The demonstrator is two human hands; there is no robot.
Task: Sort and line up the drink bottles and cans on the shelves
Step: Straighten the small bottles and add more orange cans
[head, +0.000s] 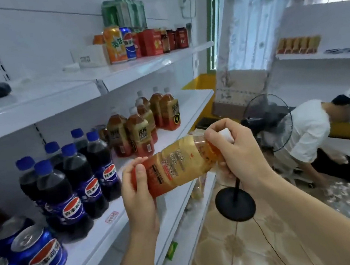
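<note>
Tea bottle (pixel 178 165) sideways in front of middle shelf (pixel 137 223): my left hand (pixel 137 196) grips base, right hand (pixel 235 153) wraps neck. Cola bottles (pixel 70 178), shelved teas (pixel 143 123) grouped already; this one left, I judge.

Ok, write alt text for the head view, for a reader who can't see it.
Two hands hold an amber tea bottle on its side before white shop shelves: the left hand grips its base, the right hand its white-capped neck. The middle shelf holds matching tea bottles, cola bottles and blue cans.
</note>
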